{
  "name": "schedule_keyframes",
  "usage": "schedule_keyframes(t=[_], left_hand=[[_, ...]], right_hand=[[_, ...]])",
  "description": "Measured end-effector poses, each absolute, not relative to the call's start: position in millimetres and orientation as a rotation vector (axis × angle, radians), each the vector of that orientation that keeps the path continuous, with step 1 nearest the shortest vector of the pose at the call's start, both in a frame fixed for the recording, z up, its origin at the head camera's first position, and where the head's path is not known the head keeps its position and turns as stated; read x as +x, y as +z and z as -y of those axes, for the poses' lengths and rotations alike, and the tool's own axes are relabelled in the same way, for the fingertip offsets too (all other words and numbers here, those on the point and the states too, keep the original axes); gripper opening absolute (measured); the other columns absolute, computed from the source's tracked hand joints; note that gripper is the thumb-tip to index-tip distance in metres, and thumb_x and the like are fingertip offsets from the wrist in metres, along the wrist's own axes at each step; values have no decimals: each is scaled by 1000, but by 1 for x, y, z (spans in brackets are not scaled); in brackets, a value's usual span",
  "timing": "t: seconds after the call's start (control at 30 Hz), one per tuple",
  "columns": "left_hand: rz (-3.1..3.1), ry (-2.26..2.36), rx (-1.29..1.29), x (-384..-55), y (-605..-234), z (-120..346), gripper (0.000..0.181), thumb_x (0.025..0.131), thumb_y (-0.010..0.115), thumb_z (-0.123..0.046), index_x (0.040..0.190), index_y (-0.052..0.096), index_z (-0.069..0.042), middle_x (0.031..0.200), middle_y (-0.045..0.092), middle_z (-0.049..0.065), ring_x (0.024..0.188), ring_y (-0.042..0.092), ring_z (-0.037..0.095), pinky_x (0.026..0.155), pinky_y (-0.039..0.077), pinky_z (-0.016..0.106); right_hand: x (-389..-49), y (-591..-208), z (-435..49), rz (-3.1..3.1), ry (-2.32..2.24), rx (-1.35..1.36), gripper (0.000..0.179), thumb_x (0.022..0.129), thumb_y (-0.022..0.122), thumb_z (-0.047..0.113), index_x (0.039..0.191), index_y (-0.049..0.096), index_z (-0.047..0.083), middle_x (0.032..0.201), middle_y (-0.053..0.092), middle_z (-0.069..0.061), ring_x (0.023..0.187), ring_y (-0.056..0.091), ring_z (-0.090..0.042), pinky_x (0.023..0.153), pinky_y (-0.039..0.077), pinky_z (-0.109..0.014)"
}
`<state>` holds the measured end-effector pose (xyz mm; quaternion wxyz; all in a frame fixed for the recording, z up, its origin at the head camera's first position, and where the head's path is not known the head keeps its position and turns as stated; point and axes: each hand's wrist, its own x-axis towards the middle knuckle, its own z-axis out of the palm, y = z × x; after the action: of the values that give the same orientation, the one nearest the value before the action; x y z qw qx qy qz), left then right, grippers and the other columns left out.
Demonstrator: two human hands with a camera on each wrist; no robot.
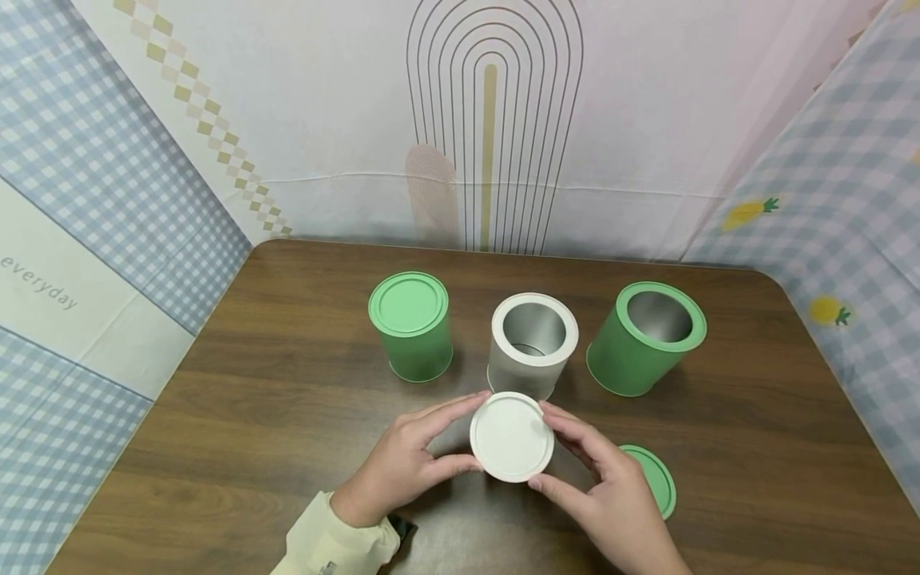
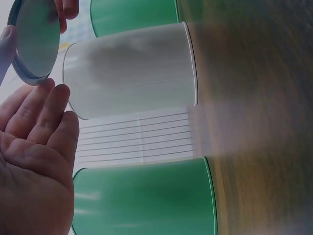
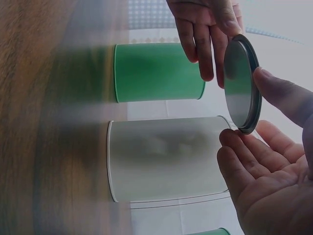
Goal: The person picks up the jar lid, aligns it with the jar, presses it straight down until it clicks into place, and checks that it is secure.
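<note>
A round white lid (image 1: 512,438) is held up level between both hands, just in front of the open white can (image 1: 501,369). My left hand (image 1: 413,455) grips the lid's left edge between thumb and fingers. On the opposite edge, my right hand (image 1: 604,479) pinches it the same way. Both wrist views show the lid's shiny metal underside, as on the lid (image 2: 38,41) in the left wrist view and the lid (image 3: 238,83) in the right one. The white can (image 3: 166,159) stands upright beyond the fingertips, apart from the lid.
To the left stands a green can (image 1: 417,343) with its lid on. An open green can (image 1: 625,359) is at the right. A loose green lid (image 1: 657,483) lies on the brown wooden table (image 1: 251,415), partly behind the right hand. Patterned cloth (image 1: 345,120) hangs behind the table.
</note>
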<state>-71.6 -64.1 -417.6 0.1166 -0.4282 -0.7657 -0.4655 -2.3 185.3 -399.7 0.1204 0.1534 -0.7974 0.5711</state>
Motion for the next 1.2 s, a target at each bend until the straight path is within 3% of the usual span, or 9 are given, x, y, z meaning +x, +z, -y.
schedule_keyframes(t=[0.77,0.97,1.2], left_hand=[[2217,-1366,-1268,-71,-415,64,72,78,86,-19,141,56,-1,137,63,10,123,62,24,102,51,30],[2219,-1389,-1268,-72,-416,64,68,83,81,-27,142,55,-2,139,62,8,125,61,22,102,51,31],[2202,-1377,-1272,-71,-414,63,72,78,86,-17,140,56,0,137,62,11,123,62,25,102,51,31]], right_hand=[[-2,-399,-186,2288,1714,480,69,71,85,-10,134,61,5,138,61,-14,124,60,-12,103,46,-21],[-2,-400,-186,2271,1728,492,70,70,85,-12,134,60,3,138,61,-15,123,60,-12,103,46,-21],[-3,-399,-186,2291,1711,472,70,71,85,-10,134,60,5,137,61,-13,123,61,-12,103,47,-21]])
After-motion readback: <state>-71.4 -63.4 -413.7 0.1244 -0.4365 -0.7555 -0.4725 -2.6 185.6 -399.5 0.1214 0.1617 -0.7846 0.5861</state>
